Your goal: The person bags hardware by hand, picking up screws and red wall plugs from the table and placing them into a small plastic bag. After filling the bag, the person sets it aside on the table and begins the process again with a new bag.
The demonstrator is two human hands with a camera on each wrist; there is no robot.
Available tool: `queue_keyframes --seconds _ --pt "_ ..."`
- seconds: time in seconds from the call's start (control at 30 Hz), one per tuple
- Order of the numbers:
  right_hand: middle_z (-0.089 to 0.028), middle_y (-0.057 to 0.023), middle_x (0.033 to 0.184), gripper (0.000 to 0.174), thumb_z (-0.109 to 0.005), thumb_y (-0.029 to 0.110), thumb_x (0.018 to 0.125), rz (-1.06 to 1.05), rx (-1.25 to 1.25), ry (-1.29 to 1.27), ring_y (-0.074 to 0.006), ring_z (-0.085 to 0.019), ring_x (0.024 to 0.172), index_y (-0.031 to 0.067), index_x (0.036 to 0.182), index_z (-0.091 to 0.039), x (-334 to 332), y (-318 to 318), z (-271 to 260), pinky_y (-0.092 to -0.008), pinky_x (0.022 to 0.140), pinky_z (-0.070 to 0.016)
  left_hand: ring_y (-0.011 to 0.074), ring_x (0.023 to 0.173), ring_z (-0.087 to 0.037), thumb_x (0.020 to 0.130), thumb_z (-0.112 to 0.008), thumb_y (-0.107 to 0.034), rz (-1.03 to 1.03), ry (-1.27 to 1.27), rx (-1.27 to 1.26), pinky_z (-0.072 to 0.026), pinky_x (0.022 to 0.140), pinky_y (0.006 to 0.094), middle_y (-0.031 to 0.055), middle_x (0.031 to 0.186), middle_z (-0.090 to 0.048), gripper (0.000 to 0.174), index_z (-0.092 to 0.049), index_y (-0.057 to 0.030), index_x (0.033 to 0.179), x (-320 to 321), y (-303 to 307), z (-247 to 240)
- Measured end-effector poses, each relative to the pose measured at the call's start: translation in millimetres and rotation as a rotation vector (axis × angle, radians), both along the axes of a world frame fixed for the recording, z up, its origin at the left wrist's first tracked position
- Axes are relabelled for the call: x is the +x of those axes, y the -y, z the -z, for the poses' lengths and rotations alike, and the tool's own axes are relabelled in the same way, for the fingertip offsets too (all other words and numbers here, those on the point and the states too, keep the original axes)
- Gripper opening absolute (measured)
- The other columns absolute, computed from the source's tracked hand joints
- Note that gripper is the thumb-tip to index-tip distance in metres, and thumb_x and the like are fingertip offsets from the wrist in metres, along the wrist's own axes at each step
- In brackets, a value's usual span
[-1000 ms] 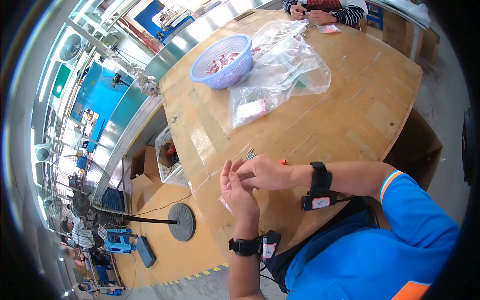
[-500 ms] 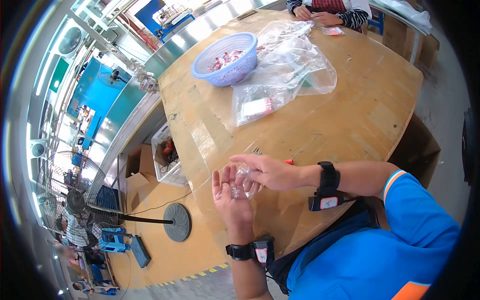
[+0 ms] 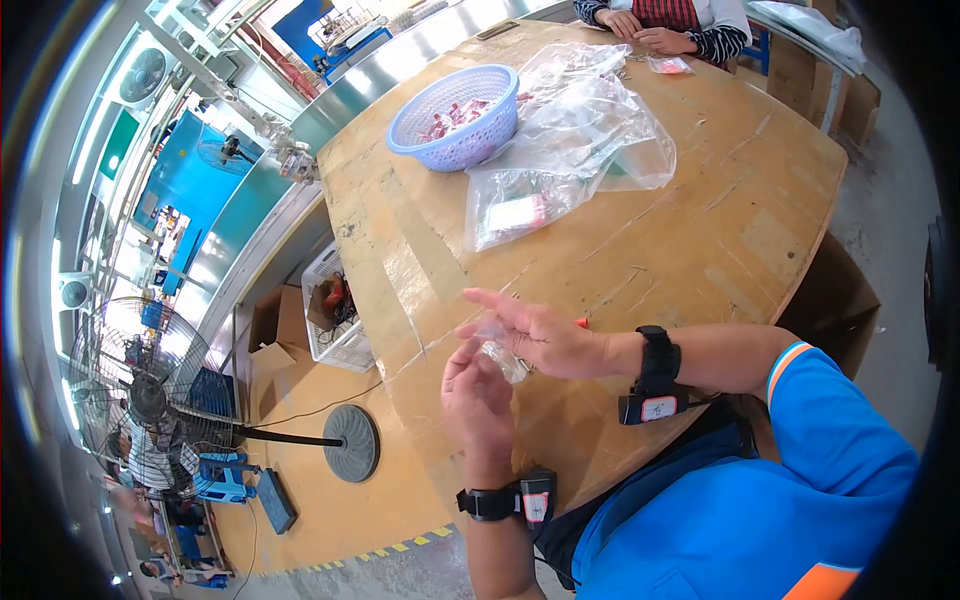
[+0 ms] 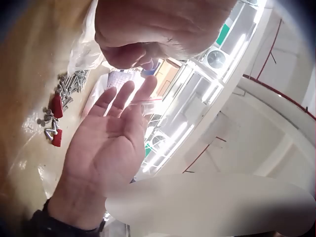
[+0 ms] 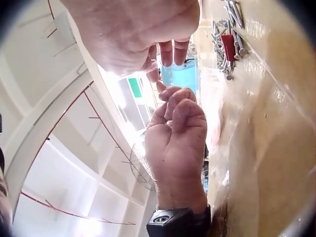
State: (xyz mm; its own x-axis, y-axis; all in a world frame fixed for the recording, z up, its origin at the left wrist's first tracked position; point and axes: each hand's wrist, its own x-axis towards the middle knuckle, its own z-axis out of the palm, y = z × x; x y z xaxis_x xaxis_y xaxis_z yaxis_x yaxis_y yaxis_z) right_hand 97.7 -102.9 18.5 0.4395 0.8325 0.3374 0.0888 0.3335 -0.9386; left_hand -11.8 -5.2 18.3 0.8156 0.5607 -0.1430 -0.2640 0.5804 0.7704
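A small clear plastic zip bag [image 3: 507,362] is between the two hands, close over the near edge of the table. My left hand [image 3: 478,400] has its fingers curled, with the tips at the bag. My right hand [image 3: 548,340] comes in from the other side, its fingers mostly extended and the thumb against the bag. In the left wrist view the bag's red seal line [image 4: 148,101] shows beside the right thumb. Metal screws [image 5: 219,44] lie in a loose pile on the tabletop with a red piece [image 5: 228,47] on them.
A lilac basket [image 3: 450,157] with red-and-white packets stands farther back on the wooden table [image 3: 740,215]. Beside it lie a large clear plastic bag [image 3: 590,130] and a white-and-pink packet [image 3: 515,213]. Another person's hands [image 3: 650,35] are at the far edge. A fan [image 3: 150,400] stands left.
My left hand has gone from flat and palm up to curled fingers at the bag. The right hand has stayed near it, and the clear bag shows between them.
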Motion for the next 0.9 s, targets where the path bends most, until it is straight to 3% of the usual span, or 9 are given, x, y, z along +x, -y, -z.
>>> queue_keyframes --seconds 0.07,0.13,0.23,0.33,0.43,0.53,0.63,0.73,0.9 --pt "-0.054 -0.011 0.126 0.051 -0.041 0.003 0.095 0.047 -0.022 0.126 -0.016 -0.05 0.115 0.0043 0.142 -0.024 -1.5 -0.5 1.5 -0.0295 0.097 -0.0381 0.0027 0.042 -0.029 0.093 -0.051 -0.015 -0.013 -0.109 0.068 -0.0193 0.035 0.0176 -0.0047 0.06 -0.044 0.009 -0.054 -0.0062 0.091 7.3 9.7 -2.2" --pt "-0.054 -0.0113 0.127 0.05 -0.041 0.002 0.095 0.126 -0.04 0.341 -0.0166 -0.048 0.117 0.0044 0.142 -0.026 -1.1 -4.0 9.4 -0.0304 0.097 -0.0381 0.0015 0.042 -0.03 0.093 -0.055 -0.017 -0.022 -0.085 0.198 -0.0192 0.035 0.0172 -0.0052 0.059 -0.043 0.011 -0.054 -0.0069 0.089 6.0 10.4 4.1" --pt "-0.053 -0.0118 0.128 0.048 -0.041 0.002 0.094 0.084 -0.041 0.396 -0.0175 -0.045 0.12 0.0047 0.141 -0.029 -0.5 -2.5 9.7 -0.0314 0.096 -0.0393 0.0004 0.042 -0.03 0.092 -0.057 -0.016 -0.053 -0.057 0.31 -0.0193 0.035 0.0169 -0.0058 0.058 -0.043 0.011 -0.054 -0.0072 0.087 5.4 7.8 11.2" --pt "-0.056 -0.0099 0.123 0.051 -0.046 0.003 0.093 -0.007 -0.027 0.192 -0.0169 -0.046 0.118 0.0064 0.141 -0.029 -2.2 -1.8 11.9 -0.0304 0.093 -0.0408 0.0002 0.042 -0.03 0.092 -0.057 -0.015 -0.118 -0.063 0.331 -0.0196 0.035 0.0168 -0.0057 0.058 -0.044 0.01 -0.054 -0.0069 0.087 6.6 7.9 8.7" --pt "-0.057 -0.0067 0.117 0.049 -0.053 0.007 0.09 -0.085 -0.051 -0.09 -0.0152 -0.05 0.113 0.0062 0.136 -0.038 -2.0 0.8 2.7 -0.028 0.09 -0.0425 0.0001 0.041 -0.031 0.092 -0.057 -0.015 -0.131 -0.066 0.342 -0.0197 0.036 0.0169 -0.0057 0.058 -0.045 0.011 -0.055 -0.0062 0.086 3.8 5.4 8.6" --pt "-0.062 -0.0036 0.1 0.036 -0.058 0.007 0.086 -0.025 -0.011 -0.047 -0.0061 -0.054 0.087 0.0027 0.121 -0.053 3.8 -2.3 6.3 -0.0237 0.076 -0.0457 -0.0002 0.041 -0.031 0.091 -0.058 -0.016 -0.086 -0.138 0.408 -0.0192 0.036 0.0172 -0.0061 0.058 -0.045 0.012 -0.057 -0.0052 0.087 0.9 4.3 11.2" --pt "-0.062 -0.0014 0.087 0.023 -0.061 0.009 0.085 0.016 -0.046 0.138 -0.0052 -0.055 0.074 0.0007 0.106 -0.061 16.0 1.0 5.8 -0.0219 0.064 -0.0476 -0.0004 0.041 -0.03 0.091 -0.059 -0.016 -0.039 -0.175 0.429 -0.0187 0.037 0.0173 -0.0069 0.056 -0.043 0.013 -0.058 -0.0045 0.087 1.3 7.5 9.1" --pt "-0.06 0.0011 0.076 0.02 -0.064 0.015 0.085 -0.002 -0.125 0.039 -0.003 -0.052 0.063 0.0003 0.099 -0.063 20.6 2.0 5.9 -0.019 0.052 -0.0448 -0.0004 0.041 -0.03 0.091 -0.059 -0.017 -0.072 -0.165 0.45 -0.0185 0.037 0.0171 -0.0077 0.055 -0.042 0.013 -0.059 -0.0045 0.087 2.6 8.5 8.8" --pt "-0.057 0.0031 0.075 0.02 -0.066 0.019 0.085 -0.012 -0.262 0.01 -0.0032 -0.05 0.069 0.0011 0.094 -0.064 22.6 3.9 1.1 -0.0199 0.06 -0.0419 -0.0006 0.043 -0.032 0.09 -0.061 -0.017 -0.157 -0.177 0.474 -0.0196 0.038 0.0165 -0.0078 0.057 -0.044 0.013 -0.06 -0.0037 0.088 2.8 5.3 7.5"
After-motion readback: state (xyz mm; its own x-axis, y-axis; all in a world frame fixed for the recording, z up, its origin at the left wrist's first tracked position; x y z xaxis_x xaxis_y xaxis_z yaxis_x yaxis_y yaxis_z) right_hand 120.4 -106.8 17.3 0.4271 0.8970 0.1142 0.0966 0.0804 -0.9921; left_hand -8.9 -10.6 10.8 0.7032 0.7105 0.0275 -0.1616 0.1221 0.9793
